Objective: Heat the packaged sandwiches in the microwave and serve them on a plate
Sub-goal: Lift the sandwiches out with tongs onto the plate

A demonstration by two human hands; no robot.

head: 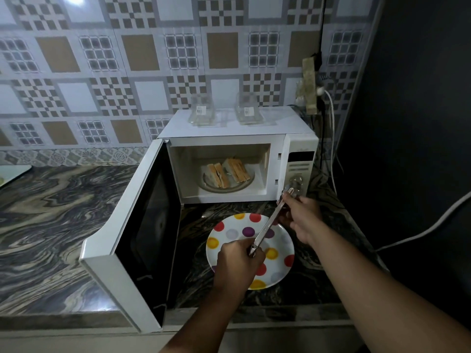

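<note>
Two cut sandwiches (228, 171) lie on a round plate (209, 187) inside the white microwave (229, 138), whose door (142, 225) hangs wide open to the left. A white plate with coloured dots (277, 240) sits on the counter in front of the microwave. My left hand (237, 261) grips the lower end of a pair of metal tongs (267, 225) above the dotted plate. My right hand (300, 217) holds the tongs' upper end, close to the microwave's knobs (297, 180).
Two empty clear plastic sandwich packs (202, 110) (248, 110) stand on top of the microwave. The marbled counter (51, 225) stretches to the left. A socket and cables (321, 90) hang on the tiled wall at the right, beside a dark wall.
</note>
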